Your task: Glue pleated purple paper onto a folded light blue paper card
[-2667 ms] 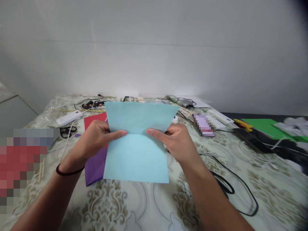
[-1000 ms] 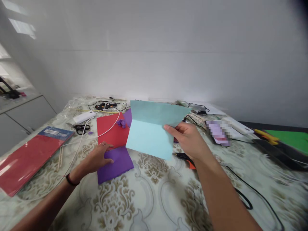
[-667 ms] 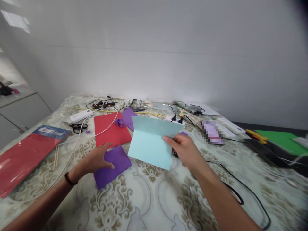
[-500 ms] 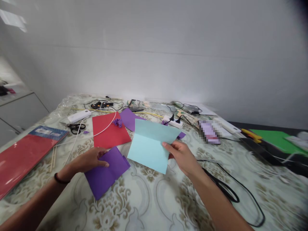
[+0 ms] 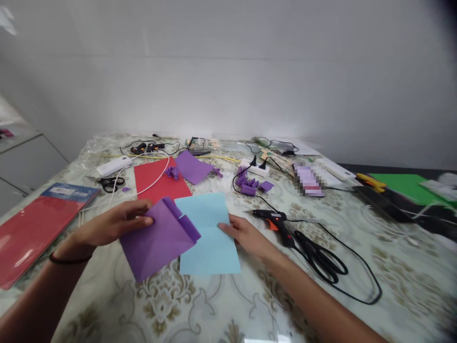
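Note:
My left hand [image 5: 121,221] pinches the upper left edge of a folded purple paper [image 5: 160,238], which has a small cut flap along its right side. In my right hand [image 5: 243,233] is a light blue sheet of paper [image 5: 209,257], gripped at its right edge with the thumb on top. A faint crease runs across the blue sheet. The purple paper's right corner overlaps the blue sheet's left part. Behind them a red sheet [image 5: 150,178] lies flat, with a crumpled purple paper piece [image 5: 172,172] on it. Right of my right hand rests a black glue gun [image 5: 276,219].
Black scissors [image 5: 111,183] and a red paper pack [image 5: 43,224] lie at left. Rolled purple pieces [image 5: 248,186] sit below a white power strip [image 5: 255,167]. A phone [image 5: 309,180] lies at right, near a green sheet [image 5: 403,188]. Black cable loops [image 5: 324,262] spread at front right.
The blue sheet has come left and down, turning beside the purple paper, and uncovers the glue gun and rolled pieces. The purple paper has risen and tilted, showing its cut flap. The view has shifted slightly.

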A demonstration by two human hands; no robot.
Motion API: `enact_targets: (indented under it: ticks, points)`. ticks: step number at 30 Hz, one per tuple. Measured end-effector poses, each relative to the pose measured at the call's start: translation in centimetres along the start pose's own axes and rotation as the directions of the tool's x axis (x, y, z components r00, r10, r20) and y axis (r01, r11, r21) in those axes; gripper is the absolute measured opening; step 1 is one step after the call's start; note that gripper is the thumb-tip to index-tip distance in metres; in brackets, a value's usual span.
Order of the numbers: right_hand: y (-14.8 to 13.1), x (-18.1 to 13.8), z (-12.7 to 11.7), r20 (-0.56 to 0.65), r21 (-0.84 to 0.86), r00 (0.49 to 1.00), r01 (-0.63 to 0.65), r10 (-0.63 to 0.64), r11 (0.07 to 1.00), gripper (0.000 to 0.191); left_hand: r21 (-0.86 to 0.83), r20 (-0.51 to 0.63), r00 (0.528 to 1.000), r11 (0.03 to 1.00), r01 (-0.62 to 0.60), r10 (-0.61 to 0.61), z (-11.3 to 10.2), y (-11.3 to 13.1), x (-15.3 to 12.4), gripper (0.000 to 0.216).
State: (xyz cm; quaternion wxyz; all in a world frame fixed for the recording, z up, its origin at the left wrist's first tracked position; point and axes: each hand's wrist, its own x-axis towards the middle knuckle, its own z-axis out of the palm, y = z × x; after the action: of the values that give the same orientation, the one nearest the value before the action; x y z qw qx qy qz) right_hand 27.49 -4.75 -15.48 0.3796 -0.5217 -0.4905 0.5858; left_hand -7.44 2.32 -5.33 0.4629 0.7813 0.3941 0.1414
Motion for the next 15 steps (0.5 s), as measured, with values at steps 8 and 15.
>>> enact_targets:
  ticks: [8, 15]
  points:
    - [-0.1, -0.8, -0.6, -0.161, -0.144, 0.984, 0.053, -0.076, 0.988, 0.049, 0.529, -0.32, 0.788, 0.789, -0.312, 0.526, 6.4, 5.0, 1.5, 0.017]
    - [0.1, -4.0, -2.1, -0.063, -0.116, 0.998, -0.035, 0.028, 0.993, 0.058, 0.704, 0.117, 0.848, 0.558, -0.438, 0.517, 17.4, 0.5, 0.2, 0.045]
